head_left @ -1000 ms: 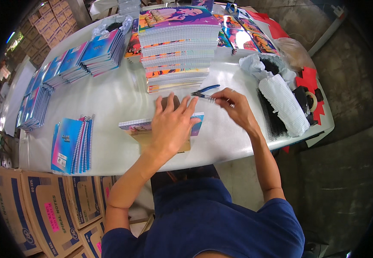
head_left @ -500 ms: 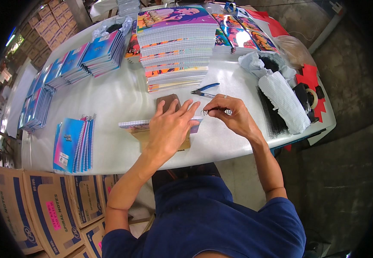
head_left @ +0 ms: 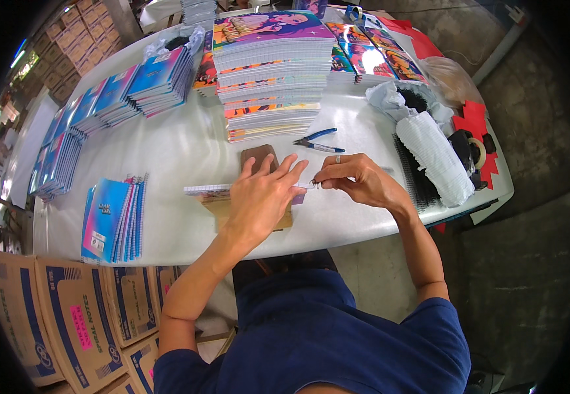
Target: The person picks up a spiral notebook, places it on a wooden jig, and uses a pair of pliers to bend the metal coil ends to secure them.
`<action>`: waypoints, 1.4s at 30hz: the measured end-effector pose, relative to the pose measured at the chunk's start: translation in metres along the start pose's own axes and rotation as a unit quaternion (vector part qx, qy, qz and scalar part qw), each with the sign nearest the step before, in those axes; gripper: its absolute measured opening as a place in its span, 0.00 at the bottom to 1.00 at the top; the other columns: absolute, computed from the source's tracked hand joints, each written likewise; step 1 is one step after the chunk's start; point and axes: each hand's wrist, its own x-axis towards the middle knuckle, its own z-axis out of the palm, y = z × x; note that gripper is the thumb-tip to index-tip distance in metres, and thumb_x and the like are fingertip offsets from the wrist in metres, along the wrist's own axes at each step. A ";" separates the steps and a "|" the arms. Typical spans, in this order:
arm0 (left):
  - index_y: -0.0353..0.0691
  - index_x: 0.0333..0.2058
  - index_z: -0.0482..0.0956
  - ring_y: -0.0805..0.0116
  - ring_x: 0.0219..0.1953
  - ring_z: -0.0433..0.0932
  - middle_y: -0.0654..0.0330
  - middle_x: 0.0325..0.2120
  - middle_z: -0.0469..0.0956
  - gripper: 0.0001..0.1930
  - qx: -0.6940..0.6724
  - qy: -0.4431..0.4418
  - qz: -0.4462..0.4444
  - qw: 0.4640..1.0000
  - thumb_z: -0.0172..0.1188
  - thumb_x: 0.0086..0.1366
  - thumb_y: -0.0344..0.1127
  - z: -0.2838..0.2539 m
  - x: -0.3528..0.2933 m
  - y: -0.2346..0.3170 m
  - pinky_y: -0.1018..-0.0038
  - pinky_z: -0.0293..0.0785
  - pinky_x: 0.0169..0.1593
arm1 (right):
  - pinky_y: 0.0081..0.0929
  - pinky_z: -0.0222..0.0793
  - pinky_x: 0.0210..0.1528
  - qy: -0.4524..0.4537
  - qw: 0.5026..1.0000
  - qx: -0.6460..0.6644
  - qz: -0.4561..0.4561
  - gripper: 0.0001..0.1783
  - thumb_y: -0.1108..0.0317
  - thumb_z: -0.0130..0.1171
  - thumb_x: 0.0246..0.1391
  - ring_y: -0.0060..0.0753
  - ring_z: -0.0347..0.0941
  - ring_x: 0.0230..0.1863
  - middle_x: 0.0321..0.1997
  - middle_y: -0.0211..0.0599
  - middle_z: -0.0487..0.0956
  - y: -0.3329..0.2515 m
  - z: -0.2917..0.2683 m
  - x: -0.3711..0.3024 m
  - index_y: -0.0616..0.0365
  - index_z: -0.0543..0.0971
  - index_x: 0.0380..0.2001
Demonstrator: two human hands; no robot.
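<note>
The left hand (head_left: 258,200) lies over a notebook (head_left: 207,190) near the front edge of the table (head_left: 173,148), its fingers spread wide and reaching past the white page edge, the fingertips by a brown block (head_left: 258,152) just beyond. The right hand (head_left: 360,180) pinches a small dark coil (head_left: 315,184) between thumb and fingers, close to the right end of the notebook; most of the coil is hidden by the fingers. Blue-handled pliers (head_left: 325,132) lie just beyond the right hand, their jaws slightly apart. Behind the block stands a tall stack of notebooks (head_left: 272,85) with a purple cover on top. To the left, a bunch of blue notebooks (head_left: 105,220) leans together, and to the right a white wrap (head_left: 436,161) lies beside a pile of black coils (head_left: 411,172)
</note>
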 end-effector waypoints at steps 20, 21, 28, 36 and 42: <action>0.47 0.56 0.72 0.55 0.55 0.74 0.62 0.55 0.74 0.25 -0.025 0.012 -0.009 1.000 0.61 0.60 0.40 0.001 0.007 0.007 0.60 0.70 0.57 | 0.36 0.71 0.33 0.073 0.980 -0.183 0.020 0.17 0.78 0.61 0.49 0.40 0.75 0.33 0.32 0.37 0.75 -0.008 0.023 -0.014 0.59 0.74 0.44; 0.46 0.56 0.71 0.56 0.55 0.74 0.62 0.54 0.74 0.25 -0.031 0.014 -0.012 0.999 0.61 0.60 0.40 0.002 0.009 0.008 0.61 0.71 0.56 | 0.36 0.71 0.33 0.087 0.983 -0.160 0.041 0.16 0.77 0.61 0.49 0.40 0.75 0.33 0.32 0.36 0.75 -0.010 0.023 -0.013 0.59 0.73 0.43; 0.43 0.57 0.70 0.56 0.48 0.77 0.58 0.51 0.76 0.27 -0.060 0.029 -0.023 0.997 0.62 0.59 0.37 0.003 0.011 0.011 0.67 0.77 0.47 | 0.40 0.71 0.32 0.098 0.965 -0.233 -0.072 0.11 0.74 0.59 0.50 0.48 0.74 0.31 0.32 0.41 0.74 -0.010 0.023 -0.003 0.59 0.71 0.37; 0.42 0.57 0.70 0.55 0.44 0.80 0.58 0.47 0.78 0.27 -0.048 0.031 -0.017 0.998 0.62 0.59 0.40 0.003 0.005 0.016 0.66 0.79 0.40 | 0.36 0.72 0.27 -0.048 0.977 -0.206 -0.029 0.09 0.72 0.57 0.54 0.42 0.77 0.26 0.27 0.39 0.77 -0.004 0.012 0.001 0.61 0.72 0.38; 0.43 0.57 0.70 0.54 0.45 0.80 0.58 0.47 0.79 0.28 0.045 -0.064 0.049 0.996 0.58 0.62 0.50 -0.003 0.000 0.014 0.65 0.81 0.34 | 0.30 0.76 0.35 -0.237 0.957 0.087 0.146 0.08 0.72 0.55 0.58 0.37 0.79 0.38 0.35 0.42 0.79 0.069 -0.024 0.051 0.62 0.73 0.40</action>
